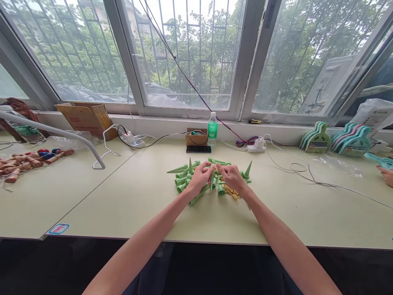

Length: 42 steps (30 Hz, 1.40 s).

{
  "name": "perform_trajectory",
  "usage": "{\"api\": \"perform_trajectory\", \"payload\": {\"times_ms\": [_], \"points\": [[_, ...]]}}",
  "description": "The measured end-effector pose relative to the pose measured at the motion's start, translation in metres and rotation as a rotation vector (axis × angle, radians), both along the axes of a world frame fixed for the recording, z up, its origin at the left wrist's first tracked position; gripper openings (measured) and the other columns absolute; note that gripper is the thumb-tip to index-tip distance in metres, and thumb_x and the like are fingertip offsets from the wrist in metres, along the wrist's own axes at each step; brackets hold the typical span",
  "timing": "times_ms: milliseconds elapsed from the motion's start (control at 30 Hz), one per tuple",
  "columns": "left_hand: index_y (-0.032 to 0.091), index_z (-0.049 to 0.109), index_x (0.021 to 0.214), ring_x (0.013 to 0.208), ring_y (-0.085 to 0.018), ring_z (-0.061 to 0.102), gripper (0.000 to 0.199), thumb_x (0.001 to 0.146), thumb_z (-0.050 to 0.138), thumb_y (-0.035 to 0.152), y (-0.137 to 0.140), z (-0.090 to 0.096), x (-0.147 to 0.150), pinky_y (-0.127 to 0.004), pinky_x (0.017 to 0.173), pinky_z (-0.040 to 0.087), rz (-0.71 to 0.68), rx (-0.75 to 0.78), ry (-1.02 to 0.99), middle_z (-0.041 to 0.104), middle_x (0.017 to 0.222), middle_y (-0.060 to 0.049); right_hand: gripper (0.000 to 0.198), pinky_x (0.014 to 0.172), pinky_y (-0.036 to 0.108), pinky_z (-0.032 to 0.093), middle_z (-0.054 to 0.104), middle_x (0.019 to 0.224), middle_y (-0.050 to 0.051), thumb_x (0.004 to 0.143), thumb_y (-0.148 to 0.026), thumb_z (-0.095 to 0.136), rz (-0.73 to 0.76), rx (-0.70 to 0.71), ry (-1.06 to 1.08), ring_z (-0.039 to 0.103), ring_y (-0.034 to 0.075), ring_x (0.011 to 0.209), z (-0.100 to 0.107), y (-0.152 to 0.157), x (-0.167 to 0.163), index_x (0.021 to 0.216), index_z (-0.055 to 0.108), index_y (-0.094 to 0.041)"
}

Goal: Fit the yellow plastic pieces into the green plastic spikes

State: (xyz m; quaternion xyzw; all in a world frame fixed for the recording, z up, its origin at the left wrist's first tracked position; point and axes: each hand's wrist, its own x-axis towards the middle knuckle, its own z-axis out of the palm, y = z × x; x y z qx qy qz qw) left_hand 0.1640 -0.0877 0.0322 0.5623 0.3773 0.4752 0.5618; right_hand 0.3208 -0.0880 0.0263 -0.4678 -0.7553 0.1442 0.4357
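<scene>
My left hand (202, 176) is closed around a green plastic cone-shaped spike (212, 182), whose tip points down toward me. Close beside it, my right hand (231, 177) has its thumb and fingers pinched near the spike's upper end; whatever lies between them is too small and hidden to name. Around and under both hands spreads a pile of similar green spikes (181, 181), some lying and some standing tip up. Small yellow plastic pieces (231, 191) lie in a heap below my right hand.
Behind the pile are a black phone (198, 149), a small cardboard box (196, 139) and a bottle (212, 129). Cables run from a power strip (256, 146) across the right side. Wooden-handled items (27, 164) lie left. A person's hand (385, 175) shows far right.
</scene>
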Motion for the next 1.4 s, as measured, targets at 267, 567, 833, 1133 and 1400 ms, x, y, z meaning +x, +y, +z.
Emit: {"api": "perform_trajectory", "payload": {"times_ms": [267, 567, 833, 1133, 1400], "points": [[0.020, 0.058, 0.091, 0.050, -0.008, 0.047, 0.045, 0.073, 0.070, 0.059, 0.0002, 0.0016, -0.0020, -0.018, 0.041, 0.033, -0.014, -0.019, 0.007, 0.055, 0.062, 0.003, 0.058, 0.052, 0.027, 0.020, 0.019, 0.051, -0.004, 0.098, -0.054, 0.033, -0.002, 0.005, -0.002, 0.019, 0.010, 0.052, -0.0027, 0.0032, 0.0007, 0.053, 0.022, -0.019], [0.021, 0.053, 0.098, 0.046, -0.006, 0.042, 0.046, 0.074, 0.072, 0.055, 0.0005, -0.0008, -0.0027, -0.020, 0.041, 0.036, -0.077, -0.007, 0.003, 0.049, 0.065, 0.005, 0.060, 0.052, 0.028, 0.018, 0.019, 0.050, -0.004, 0.097, -0.056, 0.034, -0.055, 0.019, 0.043, 0.018, 0.010, 0.052, -0.0047, 0.0049, 0.0006, 0.053, 0.019, -0.020], [0.021, 0.051, 0.100, 0.046, -0.006, 0.045, 0.050, 0.073, 0.072, 0.057, 0.0029, -0.0053, -0.0020, -0.019, 0.039, 0.033, -0.054, 0.012, 0.055, 0.054, 0.069, 0.004, 0.059, 0.052, 0.027, 0.022, 0.029, 0.049, -0.003, 0.097, -0.058, 0.032, -0.016, -0.017, 0.071, 0.025, 0.010, 0.050, -0.0057, 0.0034, -0.0016, 0.053, 0.026, -0.019], [0.021, 0.048, 0.091, 0.050, -0.008, 0.048, 0.049, 0.072, 0.071, 0.060, 0.0017, -0.0013, -0.0008, -0.019, 0.041, 0.034, -0.025, -0.028, 0.022, 0.058, 0.069, 0.002, 0.057, 0.053, 0.026, 0.025, 0.040, 0.052, -0.002, 0.099, -0.055, 0.031, 0.072, -0.023, 0.062, 0.033, 0.010, 0.051, -0.0032, 0.0005, -0.0026, 0.055, 0.040, -0.018], [0.020, 0.042, 0.079, 0.042, -0.005, 0.037, 0.049, 0.071, 0.073, 0.058, 0.0012, -0.0013, -0.0006, -0.018, 0.040, 0.032, -0.034, -0.027, -0.029, 0.050, 0.057, 0.007, 0.052, 0.052, 0.025, 0.024, 0.033, 0.054, -0.004, 0.098, -0.053, 0.034, 0.120, -0.018, 0.044, 0.028, 0.010, 0.053, -0.0032, -0.0005, -0.0017, 0.058, 0.036, -0.019]]}}
